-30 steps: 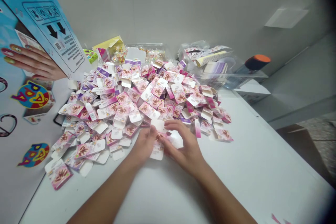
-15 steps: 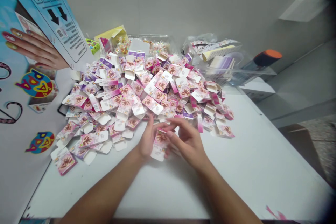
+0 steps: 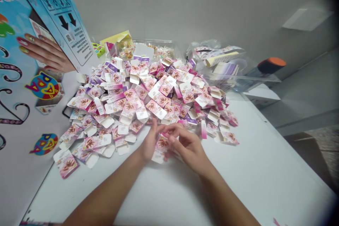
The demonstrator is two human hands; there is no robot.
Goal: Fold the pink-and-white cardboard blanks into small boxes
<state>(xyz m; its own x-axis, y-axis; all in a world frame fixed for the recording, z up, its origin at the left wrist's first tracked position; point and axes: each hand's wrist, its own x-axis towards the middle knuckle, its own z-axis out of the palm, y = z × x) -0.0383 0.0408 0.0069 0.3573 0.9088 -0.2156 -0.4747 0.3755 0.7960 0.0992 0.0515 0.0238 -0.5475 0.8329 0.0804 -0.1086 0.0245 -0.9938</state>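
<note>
Hands meet at the 6 o'clock edge of the pile of flat cartons [image 3: 148, 102] on the white table [image 3: 251, 169]: one small pink-and-white carton blank [image 3: 161, 145] is pinched between the closed fingers of the left hand [image 3: 148, 142] at its 9 o'clock edge and the curled fingers of the right hand [image 3: 188, 145] at its 3 o'clock edge. The blank is judged light, thin and easily creased, somewhat slick on its printed face, so it is best held by its side edges or white tabs. A large blue printed box [image 3: 53, 31] is seen at 10 o'clock and a clear plastic tray [image 3: 238, 77] at 2 o'clock.
</note>
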